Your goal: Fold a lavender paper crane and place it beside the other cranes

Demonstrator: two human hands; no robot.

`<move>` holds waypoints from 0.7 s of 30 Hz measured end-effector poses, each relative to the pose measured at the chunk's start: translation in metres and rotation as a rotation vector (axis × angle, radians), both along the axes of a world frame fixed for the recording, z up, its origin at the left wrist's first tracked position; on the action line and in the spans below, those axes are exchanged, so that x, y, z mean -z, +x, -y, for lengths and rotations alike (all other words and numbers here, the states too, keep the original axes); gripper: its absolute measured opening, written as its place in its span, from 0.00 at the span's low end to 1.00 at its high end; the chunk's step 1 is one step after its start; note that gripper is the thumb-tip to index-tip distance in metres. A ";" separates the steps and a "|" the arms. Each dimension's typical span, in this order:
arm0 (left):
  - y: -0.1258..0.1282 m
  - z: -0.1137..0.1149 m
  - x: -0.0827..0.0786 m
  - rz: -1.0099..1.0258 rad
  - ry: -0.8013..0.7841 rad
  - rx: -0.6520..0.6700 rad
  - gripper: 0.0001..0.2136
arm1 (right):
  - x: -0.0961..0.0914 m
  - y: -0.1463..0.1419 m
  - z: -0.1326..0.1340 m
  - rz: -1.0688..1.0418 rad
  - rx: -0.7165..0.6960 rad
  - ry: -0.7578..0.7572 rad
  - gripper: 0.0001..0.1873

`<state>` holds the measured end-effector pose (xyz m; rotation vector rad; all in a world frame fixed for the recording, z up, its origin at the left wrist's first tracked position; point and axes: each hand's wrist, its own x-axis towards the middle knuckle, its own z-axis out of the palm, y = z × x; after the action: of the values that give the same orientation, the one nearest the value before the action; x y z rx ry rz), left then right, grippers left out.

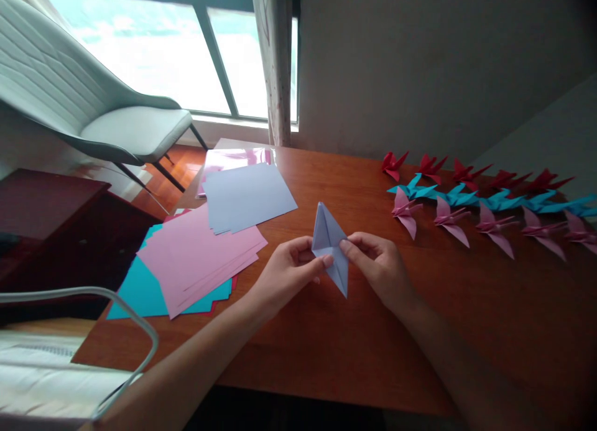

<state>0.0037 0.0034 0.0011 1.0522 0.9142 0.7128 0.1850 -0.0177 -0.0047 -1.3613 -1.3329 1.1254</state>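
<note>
A pale lavender sheet of origami paper [329,232], folded into a narrow diamond with a crease down its upper half, is held above the table in both hands. My left hand [298,263] pinches its left side, the thumb lying across the middle. At the right edge, my right hand [377,263] grips it between thumb and curled fingers. Left of the hands lie loose lavender sheets [247,198], overlapping a fan of pink sheets [200,250]. Beneath those, blue sheets [140,288] stick out, with a little red paper showing at the edges.
On the right of the wooden table [298,356] stand rows of folded cranes: red cranes [394,163] at the back, blue cranes [415,187] in between, pink cranes [405,212] in front. A clear plastic packet [233,160] lies at the far left. Beyond is a chair [135,129].
</note>
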 end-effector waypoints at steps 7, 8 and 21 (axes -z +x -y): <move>-0.001 0.000 -0.001 0.012 0.015 -0.041 0.14 | 0.000 0.001 -0.001 -0.104 -0.016 -0.039 0.15; -0.001 0.000 -0.002 0.006 0.020 -0.047 0.14 | 0.000 0.001 -0.002 -0.103 -0.021 -0.044 0.16; -0.002 0.000 -0.001 -0.011 0.068 -0.026 0.14 | 0.006 -0.002 -0.002 -0.210 -0.069 -0.094 0.13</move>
<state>0.0017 0.0034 0.0020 1.1073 0.9202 0.7652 0.1832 -0.0161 -0.0109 -1.2333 -1.1949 1.3540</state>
